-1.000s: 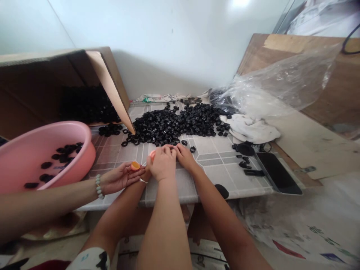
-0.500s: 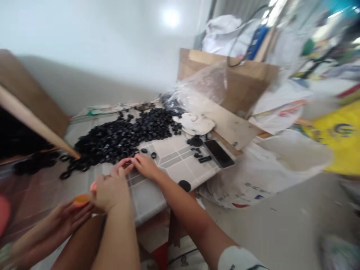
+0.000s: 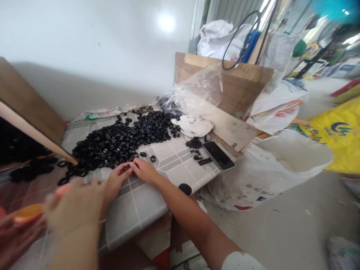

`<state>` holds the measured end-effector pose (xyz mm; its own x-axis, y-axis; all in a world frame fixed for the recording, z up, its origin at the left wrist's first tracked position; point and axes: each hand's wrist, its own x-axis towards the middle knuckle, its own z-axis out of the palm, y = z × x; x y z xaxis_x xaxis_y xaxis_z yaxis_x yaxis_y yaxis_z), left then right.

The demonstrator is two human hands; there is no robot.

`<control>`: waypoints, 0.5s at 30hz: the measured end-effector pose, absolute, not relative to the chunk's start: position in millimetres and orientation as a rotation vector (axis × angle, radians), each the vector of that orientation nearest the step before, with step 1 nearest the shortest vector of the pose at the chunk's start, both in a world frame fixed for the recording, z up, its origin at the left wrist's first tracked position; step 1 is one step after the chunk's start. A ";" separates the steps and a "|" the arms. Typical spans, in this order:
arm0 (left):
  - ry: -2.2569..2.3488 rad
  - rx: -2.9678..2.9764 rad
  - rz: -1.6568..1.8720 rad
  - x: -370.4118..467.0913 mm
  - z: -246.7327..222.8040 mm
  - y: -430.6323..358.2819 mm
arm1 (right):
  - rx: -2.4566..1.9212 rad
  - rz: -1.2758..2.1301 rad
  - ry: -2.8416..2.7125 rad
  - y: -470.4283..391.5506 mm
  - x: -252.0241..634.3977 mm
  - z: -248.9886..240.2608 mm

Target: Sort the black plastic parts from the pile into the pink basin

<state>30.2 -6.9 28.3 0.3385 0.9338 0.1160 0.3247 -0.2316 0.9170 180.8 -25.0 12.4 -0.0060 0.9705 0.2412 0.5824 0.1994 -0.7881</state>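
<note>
On my feed, well left of the heap of black rings (image 3: 120, 142), a co-worker's hand (image 3: 17, 236), blurred, supports an orange cup (image 3: 28, 213). The cardboard box (image 3: 36, 107) stands just beside the heap's left end. In front of that end I see the co-worker's other hand (image 3: 75, 202) at a coral thing (image 3: 62, 190), too smeared to name. Before the heap's near edge, my wearer's left hand (image 3: 114, 184) and right hand (image 3: 144, 171) meet at the fingertips over the table (image 3: 146, 198); I cannot tell whether either pinches a ring. Two loose rings (image 3: 143, 154) lie just in front of the heap. A white cloth (image 3: 195, 126) sits right of it, and a phone (image 3: 218, 154) farther right.
</note>
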 end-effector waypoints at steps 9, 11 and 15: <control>1.053 1.649 0.939 27.8 9.9 12.5 | -1.238 0.671 -1.570 -25.4 173.4 5.3; 1.079 1.659 0.956 27.0 12.5 9.6 | -1.224 0.676 -1.569 -25.8 172.4 6.2; 1.089 1.681 0.976 28.4 16.4 7.9 | -1.225 0.660 -1.577 -28.2 172.8 9.8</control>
<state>28.4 7.9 16.4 0.3059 0.9409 0.1455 0.2475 -0.2262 0.9421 172.8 -28.2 9.8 0.0037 0.9287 0.3708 0.3882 0.3404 -0.8564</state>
